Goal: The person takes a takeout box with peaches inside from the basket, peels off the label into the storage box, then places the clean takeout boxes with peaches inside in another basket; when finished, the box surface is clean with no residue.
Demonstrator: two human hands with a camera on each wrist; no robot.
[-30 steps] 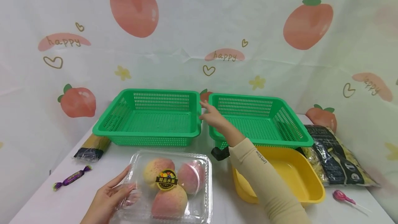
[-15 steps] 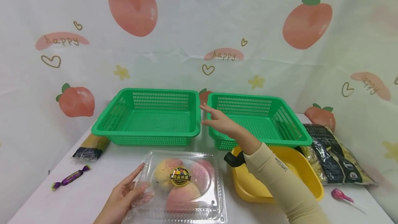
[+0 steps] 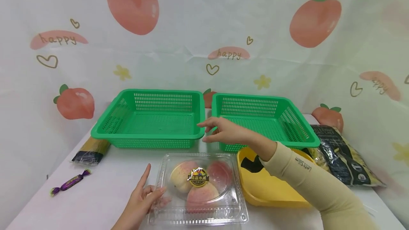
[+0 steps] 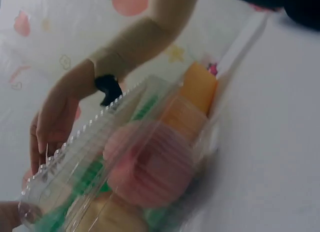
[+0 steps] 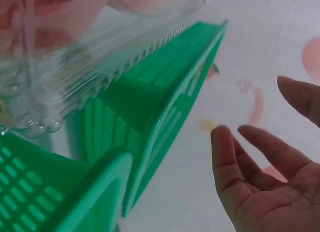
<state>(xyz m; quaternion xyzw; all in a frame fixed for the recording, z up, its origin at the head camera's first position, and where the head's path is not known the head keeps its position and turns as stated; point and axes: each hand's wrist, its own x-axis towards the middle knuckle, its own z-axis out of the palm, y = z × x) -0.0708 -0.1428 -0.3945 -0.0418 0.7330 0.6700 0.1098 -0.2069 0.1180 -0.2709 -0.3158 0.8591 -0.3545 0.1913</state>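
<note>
My left hand (image 3: pixel 138 200) grips a clear plastic fruit box (image 3: pixel 231 207) by its left edge, thumb over the rim and index finger pointing away. Inside lie three pink and yellow peaches (image 3: pixel 220 175), and a round black and gold label (image 3: pixel 198 177) sits on the lid. The box appears tilted in the left wrist view. Past its far edge my right hand (image 3: pixel 227 130) hovers with loosely bent fingers and holds nothing. It is in front of the gap between a left green basket (image 3: pixel 150 136) and a right green basket (image 3: pixel 252 98). The right wrist view shows its palm (image 5: pixel 295 197).
A yellow basin (image 3: pixel 278 201) stands right of the box, partly under my right sleeve (image 3: pixel 306 176). Two dark packages flank the baskets, a small packet (image 3: pixel 91 152) left and a larger bag (image 3: pixel 338 159) right. A purple wrapped candy (image 3: pixel 71 183) lies at the left.
My left hand and the fruit box have moved to the right, closer to the yellow basin. My right hand has come lower and nearer, its forearm swinging right over the basin.
</note>
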